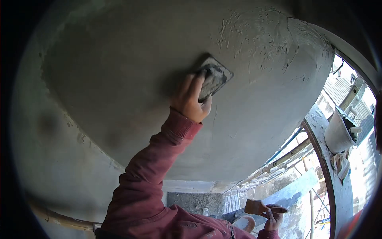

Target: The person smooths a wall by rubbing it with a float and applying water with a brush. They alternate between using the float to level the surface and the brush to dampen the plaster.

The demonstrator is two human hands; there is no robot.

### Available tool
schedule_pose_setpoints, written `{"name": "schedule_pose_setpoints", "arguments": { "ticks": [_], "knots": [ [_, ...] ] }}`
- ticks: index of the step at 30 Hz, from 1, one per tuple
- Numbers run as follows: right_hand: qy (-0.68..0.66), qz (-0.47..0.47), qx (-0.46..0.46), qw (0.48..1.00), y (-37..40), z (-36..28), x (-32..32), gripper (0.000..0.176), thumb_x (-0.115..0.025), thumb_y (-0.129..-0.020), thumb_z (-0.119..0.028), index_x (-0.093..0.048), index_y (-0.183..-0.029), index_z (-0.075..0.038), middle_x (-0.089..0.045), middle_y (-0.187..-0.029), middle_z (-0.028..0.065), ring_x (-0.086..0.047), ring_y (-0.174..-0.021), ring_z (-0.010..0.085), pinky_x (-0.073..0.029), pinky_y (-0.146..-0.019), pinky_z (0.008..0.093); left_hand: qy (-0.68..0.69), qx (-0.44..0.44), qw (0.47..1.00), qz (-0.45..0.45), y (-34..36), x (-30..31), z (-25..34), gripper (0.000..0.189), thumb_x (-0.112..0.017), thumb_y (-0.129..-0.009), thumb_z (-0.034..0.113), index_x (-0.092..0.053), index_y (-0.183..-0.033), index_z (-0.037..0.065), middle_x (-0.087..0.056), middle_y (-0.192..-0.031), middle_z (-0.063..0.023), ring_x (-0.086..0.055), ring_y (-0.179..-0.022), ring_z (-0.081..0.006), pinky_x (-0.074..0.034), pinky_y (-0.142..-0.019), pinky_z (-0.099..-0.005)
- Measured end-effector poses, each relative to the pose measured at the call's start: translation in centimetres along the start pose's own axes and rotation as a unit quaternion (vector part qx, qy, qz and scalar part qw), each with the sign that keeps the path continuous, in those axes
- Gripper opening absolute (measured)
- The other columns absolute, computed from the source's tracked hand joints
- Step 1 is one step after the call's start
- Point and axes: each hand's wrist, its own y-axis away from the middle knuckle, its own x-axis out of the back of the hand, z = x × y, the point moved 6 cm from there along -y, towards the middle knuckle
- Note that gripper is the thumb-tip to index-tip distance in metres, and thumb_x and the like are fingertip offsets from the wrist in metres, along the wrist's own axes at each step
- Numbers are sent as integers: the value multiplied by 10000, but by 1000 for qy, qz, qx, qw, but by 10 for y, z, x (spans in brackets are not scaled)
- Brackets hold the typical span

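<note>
My left hand (193, 97), reaching up on a red sleeve, is closed on a small rectangular plastering float (218, 76) smeared with grey. The float lies against the grey plastered surface (159, 51), which curves across most of the view. Rough ridges of plaster mark this surface to the upper right of the float; around my hand it looks smooth. Low on the right, my right hand (272, 218) grips a brown flat-bladed tool (255, 207) by its narrow part, held away from the plaster. Its exact kind I cannot tell.
A whitish bucket (338, 133) stands tilted in view on a plaster-spattered board (344, 195) at the right, a crumpled rag (341, 165) beside it. Scaffold poles (292, 152) and a corrugated sheet (338, 91) show beyond the opening. A pale ledge (191, 186) runs below the plaster.
</note>
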Motion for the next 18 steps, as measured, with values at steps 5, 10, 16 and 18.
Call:
{"name": "schedule_pose_setpoints", "arguments": {
  "ticks": [5,10,16,18],
  "knots": [
    [-2,-16,28,999,4,-5,5,184,-613,-802,-33,-538,-965,8,-592,-926,106,-581,-848,171,-525,-674,273,-75,-78,992,-71,31,20,-27,528,-700,-524,77,-594,-1040,114,-567,-946,-57,-583,-804,-263,-508,-678,-373],
    [44,-46,-3,998,-2,3,8,169,-615,-812,-43,-547,-958,6,-581,-938,104,-576,-836,174,-526,-660,285,-103,-93,990,-12,-129,71,-29,476,-732,-620,122,-583,-1068,63,-601,-952,-109,-603,-863,-279,-497,-720,-351],
    [84,-84,-25,993,-9,9,8,151,-616,-824,-56,-558,-951,4,-568,-953,100,-570,-821,176,-526,-643,298,-139,-13,990,30,-160,69,-23,481,-750,-642,150,-580,-1079,42,-625,-985,-143,-624,-876,-298,-498,-758,-347],
    [97,-90,-24,991,-11,6,4,146,-616,-829,-60,-562,-948,3,-564,-958,99,-568,-816,177,-526,-638,303,-156,-107,981,-50,-104,51,-2,477,-738,-653,168,-572,-1086,52,-632,-952,-142,-624,-869,-306,-501,-751,-350]
  ]
}}
